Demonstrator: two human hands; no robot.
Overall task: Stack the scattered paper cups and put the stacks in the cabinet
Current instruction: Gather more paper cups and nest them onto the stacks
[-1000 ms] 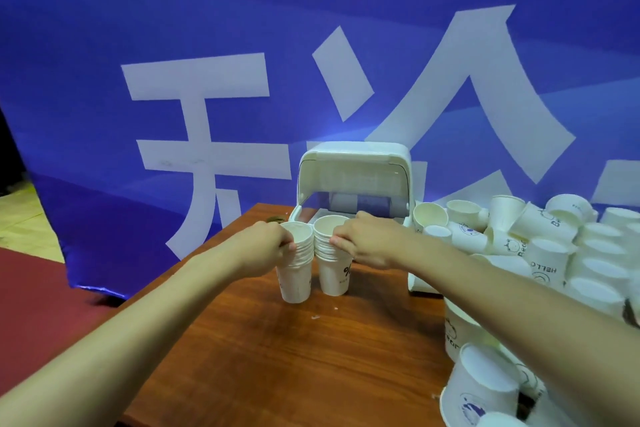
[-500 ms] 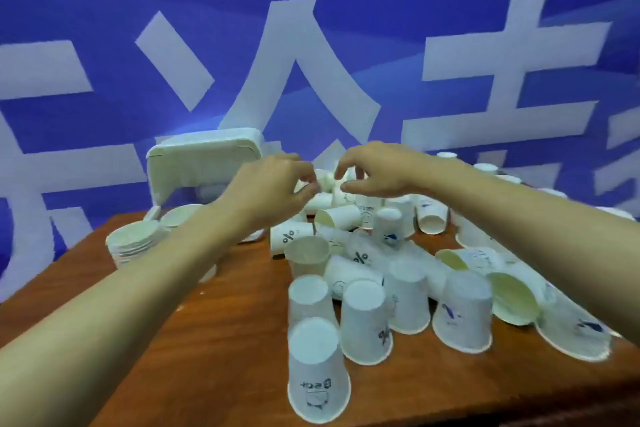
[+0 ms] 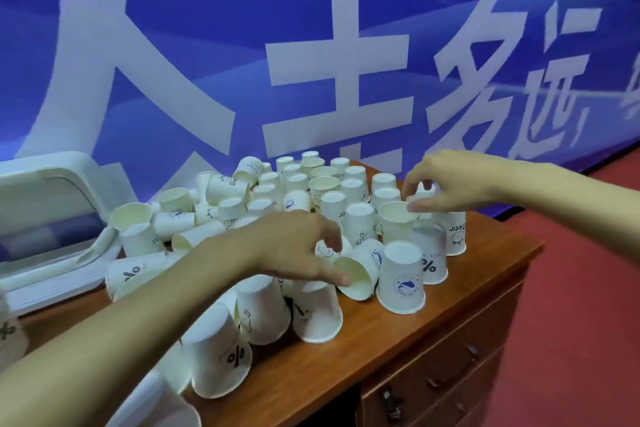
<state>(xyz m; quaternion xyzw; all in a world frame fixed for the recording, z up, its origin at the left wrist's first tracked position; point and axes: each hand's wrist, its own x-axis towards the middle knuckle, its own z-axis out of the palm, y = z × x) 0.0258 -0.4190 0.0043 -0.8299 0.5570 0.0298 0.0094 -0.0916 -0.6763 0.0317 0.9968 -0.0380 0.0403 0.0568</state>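
Gathering step: the left hand (image 3: pixel 294 250) curls over a tipped cup (image 3: pixel 363 267), the right hand (image 3: pixel 450 180) touches an upright cup (image 3: pixel 394 222); whether either grips, I cannot tell. Next, nest them.

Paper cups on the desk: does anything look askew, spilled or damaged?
Only the expected mess. Most paper cups stand upside down; several lie on their sides, such as the tipped cup at the left hand and some beside the white cabinet. No liquid or crushed cup shows.
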